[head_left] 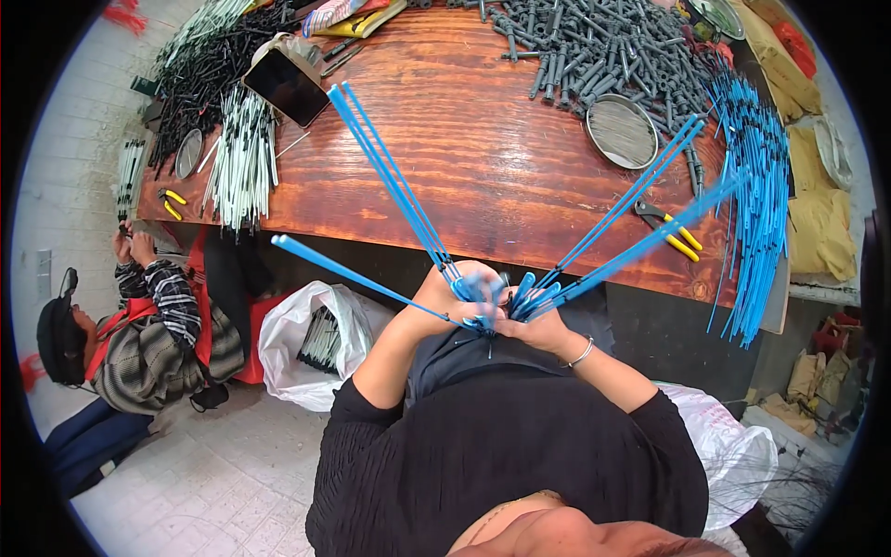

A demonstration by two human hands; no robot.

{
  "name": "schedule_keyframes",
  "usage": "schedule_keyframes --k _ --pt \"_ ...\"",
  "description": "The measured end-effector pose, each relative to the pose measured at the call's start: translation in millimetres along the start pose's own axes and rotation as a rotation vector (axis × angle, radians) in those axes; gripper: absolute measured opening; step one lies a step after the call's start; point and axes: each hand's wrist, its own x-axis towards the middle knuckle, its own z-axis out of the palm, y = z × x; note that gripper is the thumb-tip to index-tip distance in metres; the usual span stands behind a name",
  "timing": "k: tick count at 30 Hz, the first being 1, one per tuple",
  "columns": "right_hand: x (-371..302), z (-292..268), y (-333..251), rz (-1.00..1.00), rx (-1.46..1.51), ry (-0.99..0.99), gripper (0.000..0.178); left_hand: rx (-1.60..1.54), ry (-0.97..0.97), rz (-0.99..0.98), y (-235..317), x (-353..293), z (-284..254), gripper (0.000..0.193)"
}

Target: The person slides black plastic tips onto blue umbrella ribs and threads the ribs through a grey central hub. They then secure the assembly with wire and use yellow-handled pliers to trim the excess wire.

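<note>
In front of my chest, just off the table's near edge, my two hands meet, with fingers closed. My left hand (436, 295) grips thin blue rods (394, 186) that fan out up and to the left. More blue rods (624, 213), with small black fittings, rise to the right out of my right hand (540, 332); the outer ones are smeared by motion. Around the fingertips the rods' lower ends bunch together. Something small and dark between the hands is blurred, so its kind cannot be made out.
On the wooden table (418, 121) lie grey plastic tubes (603, 46), a round dish (622, 132), yellow-handled pliers (668, 230), and blue rods (756, 223) overhanging the right edge. White rods (243, 167) and a phone (286, 85) sit left. A co-worker (153, 325) works beside a white sack (283, 357).
</note>
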Motion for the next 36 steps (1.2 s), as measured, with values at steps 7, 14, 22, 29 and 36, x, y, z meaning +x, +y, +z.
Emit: schedule_keyframes --k 7,14,22,29,36 --pt "2.9 -5.1 -6.8 -0.093 0.464 0.07 0.023 0.102 -0.024 -0.004 6.4 15.8 5.6 0.037" --pt "7.8 -41.0 -12.6 -0.109 0.491 0.174 0.027 -0.031 -0.102 -0.016 29.8 46.1 12.3 0.032" --pt "0.9 -85.2 -20.4 -0.203 0.611 0.13 0.029 0.047 -0.259 0.074 48.5 88.2 25.5 0.033" --pt "-10.3 -120.7 -20.7 -0.211 0.75 0.15 0.035 0.708 0.489 0.229 38.1 211.1 7.1 0.034" --pt "-15.1 -127.8 -28.1 -0.249 0.695 0.18 0.041 1.301 0.622 0.094 25.2 298.6 42.6 0.033"
